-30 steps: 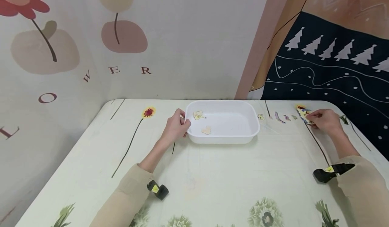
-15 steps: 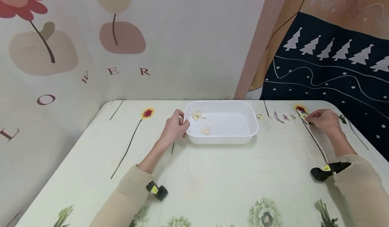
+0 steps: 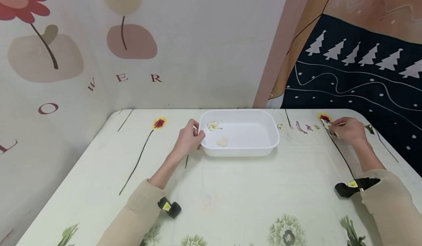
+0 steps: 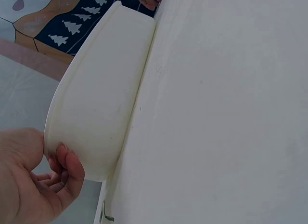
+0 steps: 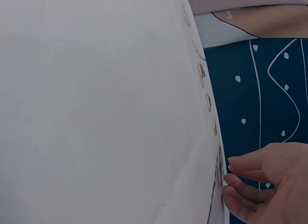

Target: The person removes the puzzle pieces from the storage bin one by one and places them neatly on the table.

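My left hand (image 3: 190, 136) grips the left end of a white plastic tray (image 3: 235, 152) standing at the back of the table. In the left wrist view its fingers curl against the tray's outer wall. Two flat pale cutouts lie inside: a yellowish one (image 3: 214, 126) and a plain cream one (image 3: 222, 141). At the back right, my right hand (image 3: 349, 129) holds its fingertips on a small flat cutout patterned in blue, yellow and white (image 3: 326, 123), partly covered by the hand. The right wrist view shows the fingertips (image 5: 231, 180) at its edge, near the table's border.
Several small flat cutouts, among them a purple one (image 3: 300, 127) and a yellowish one (image 3: 281, 127), line the back edge between tray and right hand. The pale tablecloth (image 3: 250, 187) has printed flowers and stems. Printed hangings (image 3: 197, 55) rise behind the table.
The right hand has shifted slightly to the left over the patterned cutout and covers more of it. The left hand stays at the tray. The whole view has drifted a little.
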Tool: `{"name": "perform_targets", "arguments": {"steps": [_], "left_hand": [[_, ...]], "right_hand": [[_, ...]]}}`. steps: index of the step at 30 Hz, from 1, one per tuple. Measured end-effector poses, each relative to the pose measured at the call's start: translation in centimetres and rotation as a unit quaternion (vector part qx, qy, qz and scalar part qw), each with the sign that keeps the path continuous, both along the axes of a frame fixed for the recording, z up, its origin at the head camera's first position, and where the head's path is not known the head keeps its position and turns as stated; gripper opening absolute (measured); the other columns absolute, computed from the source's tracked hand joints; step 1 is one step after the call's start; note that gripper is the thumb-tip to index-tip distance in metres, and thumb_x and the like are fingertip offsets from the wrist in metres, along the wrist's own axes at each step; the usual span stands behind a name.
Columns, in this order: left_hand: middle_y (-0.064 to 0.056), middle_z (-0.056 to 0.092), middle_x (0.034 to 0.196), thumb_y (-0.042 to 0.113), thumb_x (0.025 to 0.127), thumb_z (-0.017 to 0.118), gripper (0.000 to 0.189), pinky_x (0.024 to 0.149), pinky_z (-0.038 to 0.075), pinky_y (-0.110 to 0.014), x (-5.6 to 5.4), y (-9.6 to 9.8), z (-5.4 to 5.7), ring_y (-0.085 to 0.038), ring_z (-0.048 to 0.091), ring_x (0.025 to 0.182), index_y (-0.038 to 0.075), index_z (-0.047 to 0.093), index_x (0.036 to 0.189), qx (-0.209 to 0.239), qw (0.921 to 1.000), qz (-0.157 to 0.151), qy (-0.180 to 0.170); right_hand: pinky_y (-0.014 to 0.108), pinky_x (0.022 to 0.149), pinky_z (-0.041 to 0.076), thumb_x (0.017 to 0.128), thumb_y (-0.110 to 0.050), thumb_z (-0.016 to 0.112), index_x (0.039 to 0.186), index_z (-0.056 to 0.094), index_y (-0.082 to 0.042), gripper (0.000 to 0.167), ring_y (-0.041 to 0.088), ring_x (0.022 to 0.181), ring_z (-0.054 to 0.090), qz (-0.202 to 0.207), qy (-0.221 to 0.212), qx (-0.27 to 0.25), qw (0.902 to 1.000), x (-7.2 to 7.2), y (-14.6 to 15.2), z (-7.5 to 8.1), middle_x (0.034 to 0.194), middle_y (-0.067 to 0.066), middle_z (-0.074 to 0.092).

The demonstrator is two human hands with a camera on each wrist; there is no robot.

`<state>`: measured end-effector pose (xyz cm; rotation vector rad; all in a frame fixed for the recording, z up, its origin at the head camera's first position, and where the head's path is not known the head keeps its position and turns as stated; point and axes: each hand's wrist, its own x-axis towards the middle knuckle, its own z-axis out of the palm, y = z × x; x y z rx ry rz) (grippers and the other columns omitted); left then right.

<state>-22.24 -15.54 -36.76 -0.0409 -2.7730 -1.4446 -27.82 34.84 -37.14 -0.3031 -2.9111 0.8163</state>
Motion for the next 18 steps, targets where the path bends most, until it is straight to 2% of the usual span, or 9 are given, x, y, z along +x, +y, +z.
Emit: {"name": "perform_targets", "arguments": {"steps": [8,18], "left_hand": [[-0.006,0.047,0.078,0.011,0.099,0.054,0.023,0.055,0.051,-0.026,0.0,-0.1,0.0,-0.018,0.058,0.06,0.001,0.047,0.118,0.0,1.0,-0.002,0.004],[-0.006,0.047,0.077,0.011,0.099,0.054,0.022,0.054,0.049,-0.025,0.1,-0.1,0.0,-0.018,0.058,0.058,0.001,0.047,0.117,0.0,1.0,-0.006,0.007]], "right_hand": [[0.03,0.058,0.043,0.098,-0.017,0.054,0.112,0.062,0.01,0.031,0.034,0.08,0.057,0.019,0.033,-0.001,0.9993,-0.1,-1.4,0.8,0.108,0.033,0.061],[0.028,0.069,0.041,0.1,-0.013,0.057,0.111,0.065,0.008,0.026,0.036,0.092,0.057,0.094,0.107,-0.01,0.9898,0.3,-5.3,2.2,0.104,0.028,0.065]]}}
